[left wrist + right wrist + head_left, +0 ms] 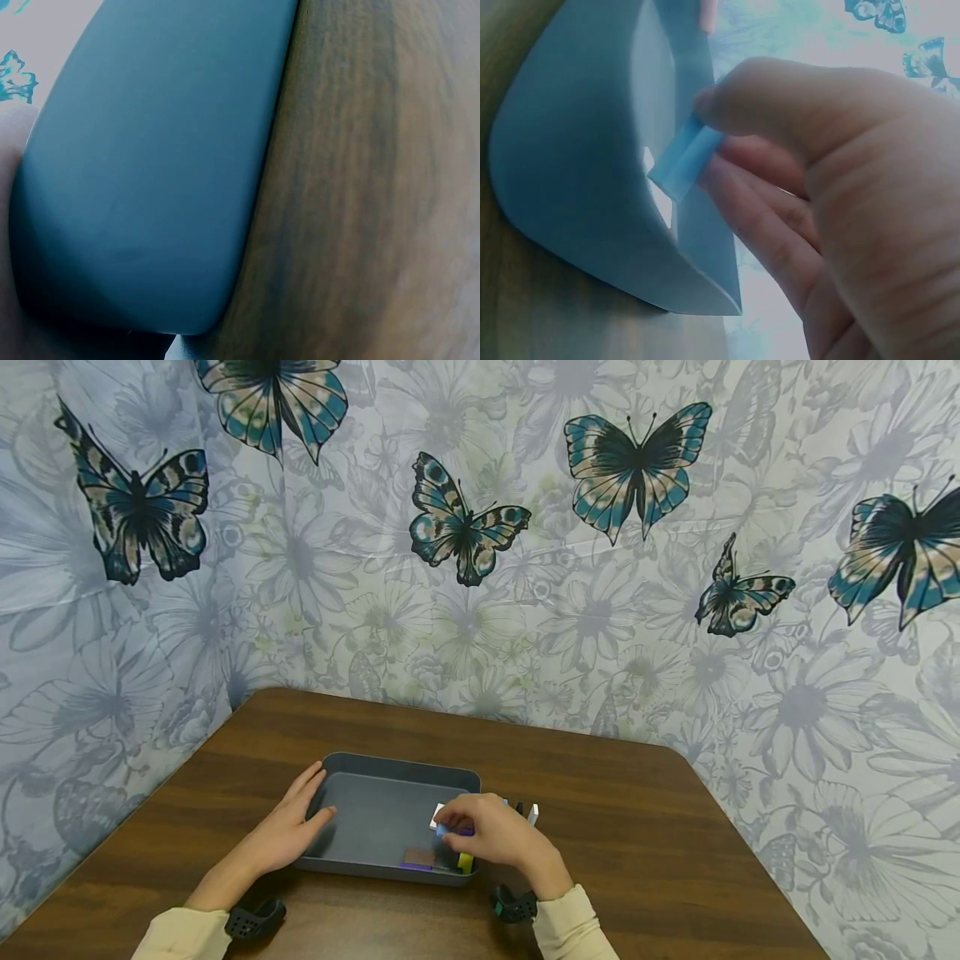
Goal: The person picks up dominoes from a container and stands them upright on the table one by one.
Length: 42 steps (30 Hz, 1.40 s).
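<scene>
— Where is the blue block [442, 831], and which hand has it?
— The right hand [498, 835] has it, over the right part of the grey tray [367, 814]. Its grip is narrow: thumb and fingertips pinch one end.

— Which way does the long side run?
— Outward from the pinch. In the right wrist view the free end sticks out past the thumb tip on a slant, lined up neither with the tray wall nor straight with the thumb.

— What lies nearest that free end?
— A white piece [434, 817], just past the fingertips from the head camera. Whether block and piece touch, I can't tell. Nearer the person, along the front wall, sit a brown piece [418, 857], a purple strip [416, 866] and a yellow piece [466, 862].

— And the left hand [288, 831]?
— Well apart from the block, at the tray's left edge. Its fingers lie nearly straight by the rim, with the thumb spread over the inside. So the right is clearly the nearer hand.
</scene>
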Available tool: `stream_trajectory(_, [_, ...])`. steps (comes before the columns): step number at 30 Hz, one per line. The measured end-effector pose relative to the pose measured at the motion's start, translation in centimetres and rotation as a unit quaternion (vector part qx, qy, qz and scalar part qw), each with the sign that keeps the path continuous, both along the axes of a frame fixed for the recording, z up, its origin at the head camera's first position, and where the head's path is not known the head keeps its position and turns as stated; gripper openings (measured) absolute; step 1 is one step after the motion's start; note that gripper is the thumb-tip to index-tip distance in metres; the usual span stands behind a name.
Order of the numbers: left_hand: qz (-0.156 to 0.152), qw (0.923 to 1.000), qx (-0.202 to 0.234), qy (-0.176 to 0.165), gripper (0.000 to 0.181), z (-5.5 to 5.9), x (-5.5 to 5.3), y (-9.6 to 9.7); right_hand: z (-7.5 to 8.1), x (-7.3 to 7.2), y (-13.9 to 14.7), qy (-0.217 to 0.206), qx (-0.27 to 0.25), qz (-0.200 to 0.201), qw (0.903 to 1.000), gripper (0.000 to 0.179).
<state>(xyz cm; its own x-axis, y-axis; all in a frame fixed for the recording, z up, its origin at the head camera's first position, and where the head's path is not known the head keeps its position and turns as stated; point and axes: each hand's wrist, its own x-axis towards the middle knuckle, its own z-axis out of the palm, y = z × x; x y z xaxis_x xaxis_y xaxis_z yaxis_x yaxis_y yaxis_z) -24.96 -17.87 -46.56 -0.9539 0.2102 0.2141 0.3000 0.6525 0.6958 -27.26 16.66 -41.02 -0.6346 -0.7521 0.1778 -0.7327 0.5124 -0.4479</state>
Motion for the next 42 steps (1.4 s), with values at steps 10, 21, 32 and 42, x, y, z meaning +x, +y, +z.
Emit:
stream_trajectory(10, [0.001, 1.0, -0.001, -0.004, 0.077, 0.0, 0.1, 0.0, 0.9, 0.3, 0.5, 0.009, 0.003, -0.029, 0.9995, 0.022])
stream_trajectory(21, [0.0, 1.0, 0.002, -0.008, 0.077, 0.0, 0.0, 0.1, 1.9, 0.3, 1.4, 0.002, -0.022, -0.035, 0.9991, 0.02])
stream_trajectory(32, [0.001, 1.0, 0.001, 0.002, 0.076, -0.1, 0.0, 0.0, 2.4, 0.2, 2.4, 0.004, -0.044, -0.043, 0.9981, 0.019])
stream_trajectory(42, [-0.001, 1.0, 0.005, 0.0, 0.076, -0.1, 0.0, 0.0, 3.0, 0.3, 3.1, 0.014, -0.051, -0.059, 0.9968, 0.02])
